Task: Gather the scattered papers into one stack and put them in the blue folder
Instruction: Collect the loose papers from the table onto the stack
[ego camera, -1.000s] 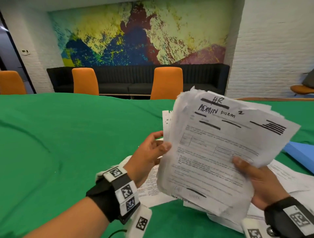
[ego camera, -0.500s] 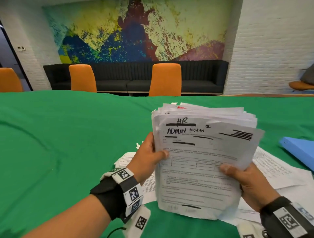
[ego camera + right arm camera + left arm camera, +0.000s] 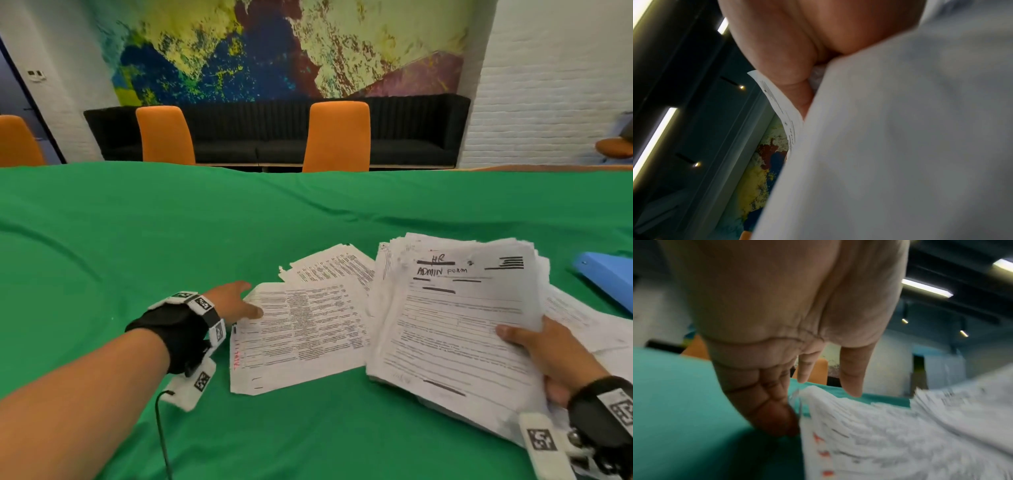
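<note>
Clearly the risk is slippage: the right hand [image 3: 551,356] alone grips the thick stack [image 3: 459,315], held away from the blue folder [image 3: 606,281], while the left hand [image 3: 236,303], fingers loose, touches a loose sheet [image 3: 301,335].

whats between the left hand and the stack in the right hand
Loose printed sheets lie flat on the green tablecloth between the left hand and the held stack, seen in the head view.

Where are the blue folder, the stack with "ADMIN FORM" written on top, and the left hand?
blue folder [image 3: 608,279], head view, on its flat cover.
stack [image 3: 455,318], head view, middle of the top sheet.
left hand [image 3: 233,303], head view, back of the hand.
</note>
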`<state>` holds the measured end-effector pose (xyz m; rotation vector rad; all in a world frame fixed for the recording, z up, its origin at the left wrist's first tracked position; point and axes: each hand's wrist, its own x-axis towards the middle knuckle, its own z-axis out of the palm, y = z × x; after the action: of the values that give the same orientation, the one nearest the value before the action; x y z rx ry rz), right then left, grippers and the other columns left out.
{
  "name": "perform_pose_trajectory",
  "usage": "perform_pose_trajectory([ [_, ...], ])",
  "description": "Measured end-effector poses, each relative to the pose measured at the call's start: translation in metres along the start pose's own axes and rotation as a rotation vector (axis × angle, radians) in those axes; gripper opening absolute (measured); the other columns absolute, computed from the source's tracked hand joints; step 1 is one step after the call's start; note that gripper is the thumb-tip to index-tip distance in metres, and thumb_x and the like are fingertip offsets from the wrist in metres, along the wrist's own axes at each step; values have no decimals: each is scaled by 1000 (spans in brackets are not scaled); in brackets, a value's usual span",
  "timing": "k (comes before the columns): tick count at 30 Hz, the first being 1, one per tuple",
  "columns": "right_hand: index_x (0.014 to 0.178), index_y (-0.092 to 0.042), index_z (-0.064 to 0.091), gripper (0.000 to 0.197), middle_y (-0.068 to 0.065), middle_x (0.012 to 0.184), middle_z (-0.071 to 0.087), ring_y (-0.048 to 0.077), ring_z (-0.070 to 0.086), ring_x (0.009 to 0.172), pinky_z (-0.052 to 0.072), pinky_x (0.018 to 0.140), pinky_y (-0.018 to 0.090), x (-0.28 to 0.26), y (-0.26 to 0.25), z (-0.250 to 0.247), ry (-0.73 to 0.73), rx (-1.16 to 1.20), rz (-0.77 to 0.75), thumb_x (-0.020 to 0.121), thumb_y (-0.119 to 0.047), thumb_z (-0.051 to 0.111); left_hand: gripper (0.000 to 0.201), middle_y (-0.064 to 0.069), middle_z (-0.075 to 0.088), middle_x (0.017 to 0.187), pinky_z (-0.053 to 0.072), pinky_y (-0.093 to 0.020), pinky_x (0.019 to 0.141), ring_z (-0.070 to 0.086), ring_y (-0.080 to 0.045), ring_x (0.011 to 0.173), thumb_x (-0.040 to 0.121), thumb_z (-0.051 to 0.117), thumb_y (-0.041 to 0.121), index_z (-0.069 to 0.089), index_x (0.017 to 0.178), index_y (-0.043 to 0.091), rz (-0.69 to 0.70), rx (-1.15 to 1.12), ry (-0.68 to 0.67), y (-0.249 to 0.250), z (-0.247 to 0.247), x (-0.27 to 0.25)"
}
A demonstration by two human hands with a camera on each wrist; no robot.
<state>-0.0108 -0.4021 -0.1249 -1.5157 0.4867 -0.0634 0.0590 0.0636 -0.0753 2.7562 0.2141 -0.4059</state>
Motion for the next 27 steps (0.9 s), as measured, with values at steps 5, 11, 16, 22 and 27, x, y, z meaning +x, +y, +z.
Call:
perform_pose_trajectory([
  [5, 121, -11, 63, 29, 17, 100, 80, 41, 77, 87, 60, 82, 53, 1, 9, -3, -10, 7, 11, 94, -3, 65, 62, -8, 55, 144, 42, -35, 102, 59, -27, 117, 87, 72, 45, 54, 138, 15, -75, -242, -7, 6, 0, 2],
  [11, 120, -14, 67, 29, 16, 108, 79, 37, 78, 90, 65, 72, 52, -9, 3, -7, -78, 98, -27, 93, -4, 64, 29, -3, 73, 99, 47, -23, 63, 68, -19, 82, 80, 79, 16, 64, 105, 14, -66, -196, -35, -1, 5, -1],
  [16, 119, -14, 68, 30, 15, 110, 79, 36, 76, 98, 64, 76, 49, -23, -24, -10, -150, 155, -98, 96, 0, 57, 31, 0, 56, 82, 37, -25, 54, 54, -15, 69, 87, 60, 4, 49, 114, 15, 61, 109, 172, 11, -26, -6],
  [22, 115, -12, 69, 29, 16, 104, 80, 32, 79, 84, 66, 65, 45, -32, -21, -21, -135, 191, -42, 98, 3, 50, 36, -4, 61, 97, 44, -28, 65, 60, -24, 85, 92, 52, 2, 53, 125, 15, 91, 317, 245, 28, -60, 13],
  [27, 125, -11, 65, 32, 23, 115, 75, 46, 74, 100, 52, 92, 71, -28, -8, -26, -94, 254, 58, 97, -1, 54, 28, -3, 65, 96, 42, -25, 56, 62, -22, 80, 92, 54, 3, 55, 116, 18, 221, 382, 283, 63, -61, 41],
])
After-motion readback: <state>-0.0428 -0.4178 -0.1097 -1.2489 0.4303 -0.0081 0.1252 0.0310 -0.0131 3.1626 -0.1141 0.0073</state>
